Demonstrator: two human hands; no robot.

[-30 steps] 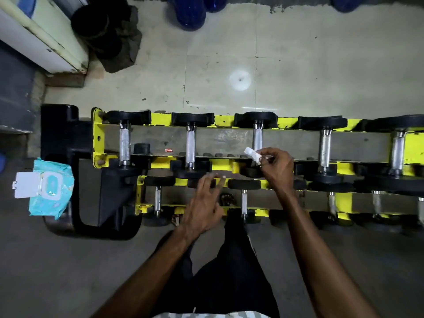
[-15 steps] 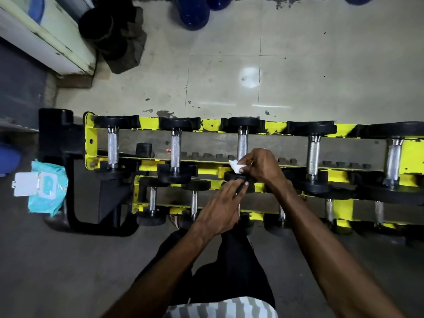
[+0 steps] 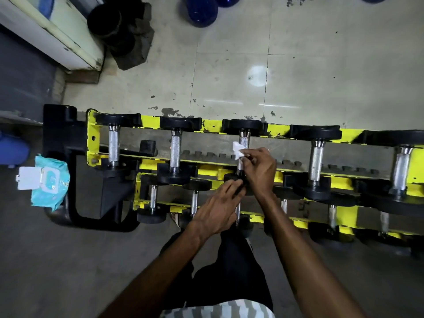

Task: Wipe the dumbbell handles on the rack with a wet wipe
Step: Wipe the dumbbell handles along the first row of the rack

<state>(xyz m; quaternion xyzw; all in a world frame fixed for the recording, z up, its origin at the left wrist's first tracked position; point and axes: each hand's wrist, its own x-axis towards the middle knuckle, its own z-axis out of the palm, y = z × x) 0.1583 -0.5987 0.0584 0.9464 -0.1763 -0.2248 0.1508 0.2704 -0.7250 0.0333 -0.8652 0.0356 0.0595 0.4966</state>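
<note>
The yellow rack (image 3: 90, 136) carries two tiers of dumbbells, chrome handles running front to back with black heads sat in the cradles. On the upper tier, at the third dumbbell handle (image 3: 243, 139) from the rack's left end, the right hand (image 3: 260, 171) has its fingers pinched round a white wet wipe (image 3: 238, 152), pressed against the bar. The left hand (image 3: 218, 210) reaches in just in front, fingers fairly straight, tips touching that dumbbell's near black head, holding nothing. Left of the rack lies a teal wipe pack (image 3: 49, 187), white lid flipped open. Behind the rack is scuffed pale tile floor (image 3: 321, 76) with blue bottles (image 3: 202, 12) at the far edge; in front it's darker grey floor.
</note>
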